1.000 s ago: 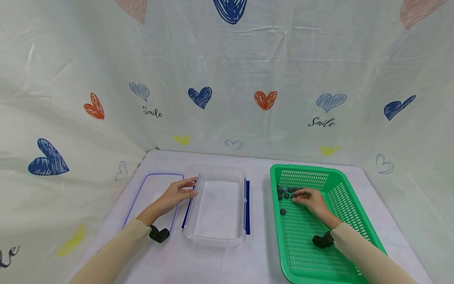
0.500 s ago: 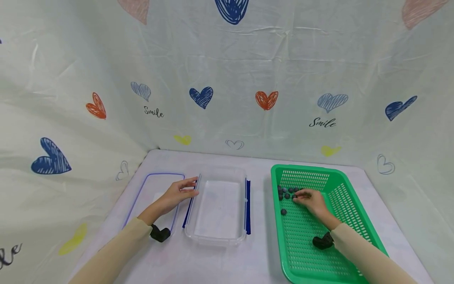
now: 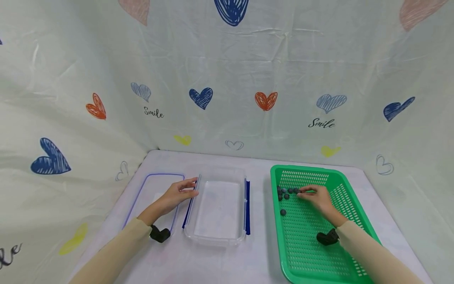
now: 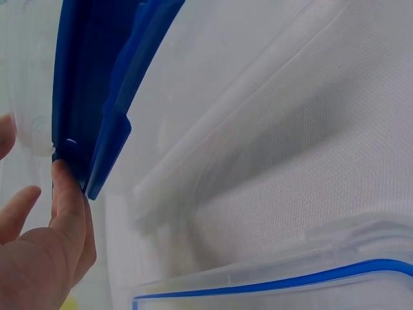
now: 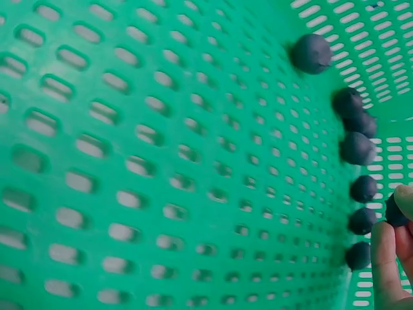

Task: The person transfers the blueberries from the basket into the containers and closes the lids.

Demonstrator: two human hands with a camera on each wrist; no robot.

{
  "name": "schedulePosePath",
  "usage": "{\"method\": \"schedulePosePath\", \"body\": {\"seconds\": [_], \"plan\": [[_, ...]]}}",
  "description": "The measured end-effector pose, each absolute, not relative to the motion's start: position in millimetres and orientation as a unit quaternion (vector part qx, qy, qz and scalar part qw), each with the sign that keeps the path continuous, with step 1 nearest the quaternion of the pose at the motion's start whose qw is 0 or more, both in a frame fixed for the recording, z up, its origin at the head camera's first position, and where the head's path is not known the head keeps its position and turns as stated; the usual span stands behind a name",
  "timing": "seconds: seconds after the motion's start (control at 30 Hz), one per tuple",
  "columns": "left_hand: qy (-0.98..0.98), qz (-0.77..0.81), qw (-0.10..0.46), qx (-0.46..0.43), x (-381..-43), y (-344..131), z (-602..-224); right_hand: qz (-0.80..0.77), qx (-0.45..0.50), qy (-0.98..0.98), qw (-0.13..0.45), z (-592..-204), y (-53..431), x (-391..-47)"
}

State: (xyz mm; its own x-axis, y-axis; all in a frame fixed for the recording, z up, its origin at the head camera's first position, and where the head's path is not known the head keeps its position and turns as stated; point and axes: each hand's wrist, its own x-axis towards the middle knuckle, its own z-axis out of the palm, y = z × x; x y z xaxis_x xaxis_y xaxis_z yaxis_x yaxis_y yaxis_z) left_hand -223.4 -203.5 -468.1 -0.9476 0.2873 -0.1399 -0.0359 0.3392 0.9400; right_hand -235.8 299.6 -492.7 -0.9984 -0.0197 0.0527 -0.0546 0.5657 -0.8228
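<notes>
My right hand (image 3: 318,198) is inside the green basket (image 3: 280,248), its thumb and fingertips pinching a dark blueberry (image 5: 395,212), best seen in the right wrist view. Several more blueberries (image 5: 358,148) lie along the basket's left and far part, one apart from the group (image 3: 283,212). My left hand (image 3: 173,196) rests against the left side of a clear plastic box (image 3: 214,240), fairly straight fingers touching it. In the left wrist view a fingertip meets the box's blue clasp (image 4: 77,97), which hangs outward.
A clear lid with a blue seal (image 3: 152,174) lies left of the box, partly under my left forearm. Another blue clasp (image 3: 247,207) hangs on the box's right side. White cloth (image 3: 259,221) covers the table, and a heart-printed curtain (image 3: 234,122) hangs behind.
My right hand has shifted slightly right and away from me, with a blueberry between its fingertips. The left hand stays at the box.
</notes>
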Motion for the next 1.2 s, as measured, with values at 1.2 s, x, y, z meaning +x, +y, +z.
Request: {"method": "schedulePosePath", "body": {"seconds": [1.2], "plan": [[0.800, 0.576, 0.147, 0.081, -224, -206, -469, 0.540, 0.038, -0.841, -0.017, -417, 283, -230]]}}
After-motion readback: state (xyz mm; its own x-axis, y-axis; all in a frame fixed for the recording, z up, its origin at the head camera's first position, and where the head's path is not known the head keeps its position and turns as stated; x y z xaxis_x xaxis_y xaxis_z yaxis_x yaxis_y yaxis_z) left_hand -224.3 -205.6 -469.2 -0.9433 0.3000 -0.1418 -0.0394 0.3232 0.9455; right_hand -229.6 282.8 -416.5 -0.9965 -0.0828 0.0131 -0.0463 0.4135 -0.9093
